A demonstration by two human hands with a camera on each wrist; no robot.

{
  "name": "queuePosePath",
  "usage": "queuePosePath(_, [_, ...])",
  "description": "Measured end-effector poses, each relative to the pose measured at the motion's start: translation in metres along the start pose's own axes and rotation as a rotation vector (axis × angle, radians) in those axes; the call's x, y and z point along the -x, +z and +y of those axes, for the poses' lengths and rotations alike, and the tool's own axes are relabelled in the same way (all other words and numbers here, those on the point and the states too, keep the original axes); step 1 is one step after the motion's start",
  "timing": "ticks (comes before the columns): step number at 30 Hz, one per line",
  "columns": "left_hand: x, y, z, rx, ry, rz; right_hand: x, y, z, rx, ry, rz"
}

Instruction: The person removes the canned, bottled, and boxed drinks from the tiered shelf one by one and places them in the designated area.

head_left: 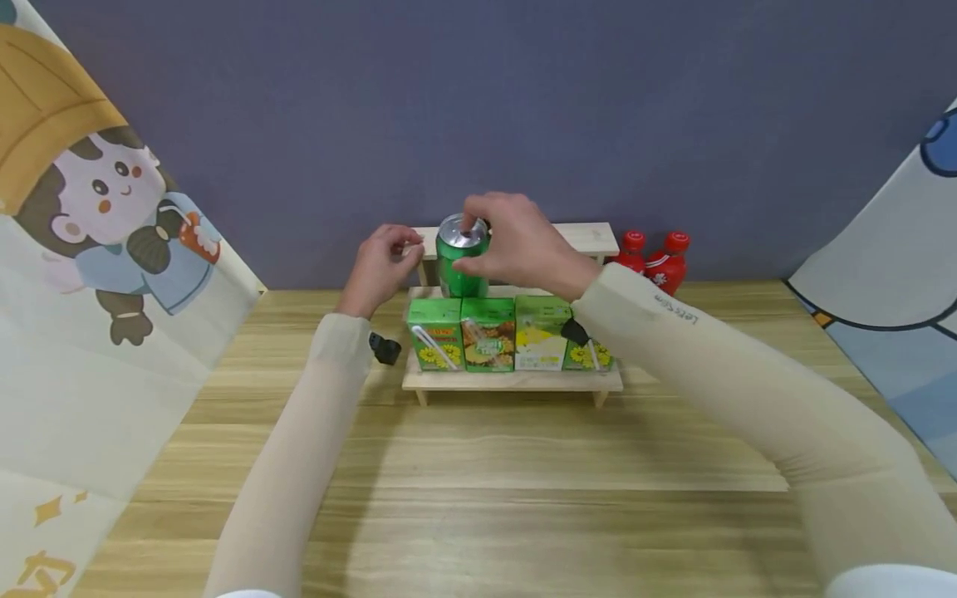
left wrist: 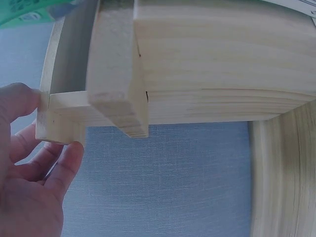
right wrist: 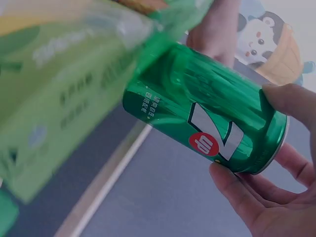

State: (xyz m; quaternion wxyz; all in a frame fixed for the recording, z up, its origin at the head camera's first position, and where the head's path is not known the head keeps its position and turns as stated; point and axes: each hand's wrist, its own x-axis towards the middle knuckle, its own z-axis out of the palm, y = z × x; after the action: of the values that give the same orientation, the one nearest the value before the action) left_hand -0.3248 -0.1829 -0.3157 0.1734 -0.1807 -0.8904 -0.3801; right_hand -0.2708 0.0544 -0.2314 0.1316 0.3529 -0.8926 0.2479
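Observation:
My right hand (head_left: 523, 245) holds a green 7UP can (head_left: 452, 278) near its silver top, thumb on one side and fingers on the other. The can is upright, and in the head view it overlaps the left part of the upper board of a small wooden two-tier shelf (head_left: 516, 381). In the right wrist view, the can's printed side (right wrist: 215, 131) faces the camera. My left hand (head_left: 380, 267) grips the left end of the shelf's upper tier. The left wrist view shows the thumb and fingers (left wrist: 66, 168) around that wooden end (left wrist: 61, 123).
Several juice boxes (head_left: 488, 336) with straws stand in a row on the lower tier. Two red bottles (head_left: 668, 264) are behind the shelf's right end. A grey-blue panel (head_left: 478, 108) rises at the back, and printed panels flank the wood-grain table (head_left: 486, 465).

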Motion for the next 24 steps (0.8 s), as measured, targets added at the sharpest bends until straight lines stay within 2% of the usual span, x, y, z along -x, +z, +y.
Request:
queuePosePath(8, [-0.001,0.0,-0.001,-0.01,0.004,0.006,0.012,-0.035,0.007,-0.026,0.021,0.073])
queuePosePath(13, [0.001,-0.001,0.0,-0.013,0.001,0.005,0.025,-0.056,0.015,-0.039,0.063,0.11])
queuePosePath(18, [0.001,-0.001,0.002,-0.011,0.0,0.003,0.043,-0.076,0.023,-0.019,0.112,0.163])
queuePosePath(24, [0.0,0.0,0.002,-0.022,-0.01,-0.002,0.071,-0.099,0.035,0.054,0.169,0.21])
